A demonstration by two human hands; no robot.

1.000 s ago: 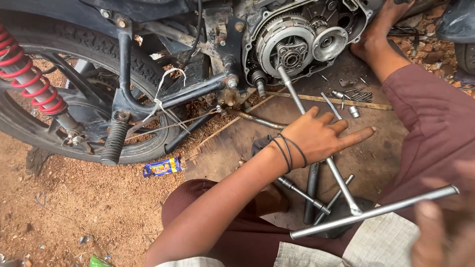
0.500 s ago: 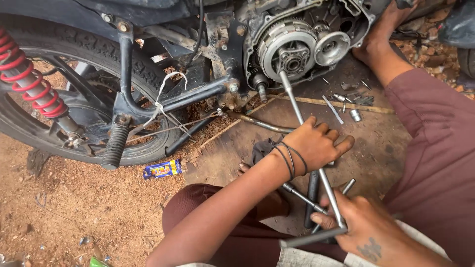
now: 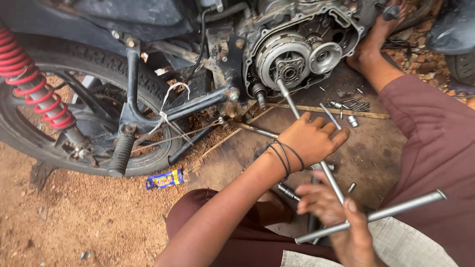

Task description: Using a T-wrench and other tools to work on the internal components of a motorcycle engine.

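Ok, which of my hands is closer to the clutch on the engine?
Left. The left hand holds the wrench shaft partway down from the clutch; the right hand grips the crossbar at the near end, farther away.

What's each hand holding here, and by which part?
Both hold the long steel T-handle socket wrench: the left hand wraps mid-shaft, the right hand takes its grip where shaft meets crossbar. The socket end sits on the exposed clutch hub.
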